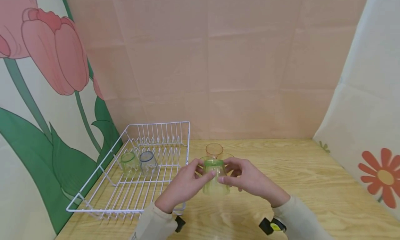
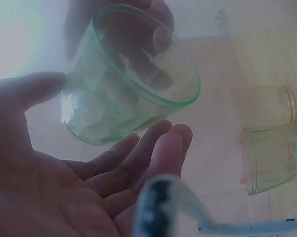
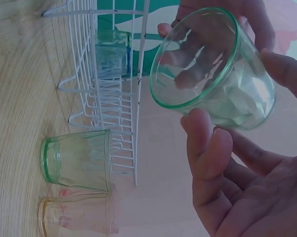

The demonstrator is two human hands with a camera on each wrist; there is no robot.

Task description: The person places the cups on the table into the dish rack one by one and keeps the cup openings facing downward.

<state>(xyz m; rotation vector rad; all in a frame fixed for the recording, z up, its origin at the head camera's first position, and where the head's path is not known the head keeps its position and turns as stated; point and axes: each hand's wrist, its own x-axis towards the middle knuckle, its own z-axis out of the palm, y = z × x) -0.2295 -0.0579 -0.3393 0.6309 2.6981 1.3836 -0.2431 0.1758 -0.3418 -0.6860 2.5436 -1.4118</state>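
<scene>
Glass (image 1: pixel 216 187), green and mouth down, hangs above the table (image 1: pixel 281 188) in the middle of the head view, pinched between thumb and fingers by the left hand (image 1: pixel 185 184) from nine o'clock and the right hand (image 1: pixel 251 177) from three. Around twelve o'clock beyond it, a red cup (image 1: pixel 214 150), an amber cup (image 3: pixel 79 216) and a green cup (image 3: pixel 81 160) stand close together. At nine o'clock, the white rack (image 1: pixel 106 210) holds a green tumbler (image 1: pixel 128 164) just beside a blue tumbler (image 1: pixel 149 164).

tumblers (image 1: pixel 149 167) in rack (image 1: pixel 106 211), held glass (image 1: pixel 216 187) right
</scene>
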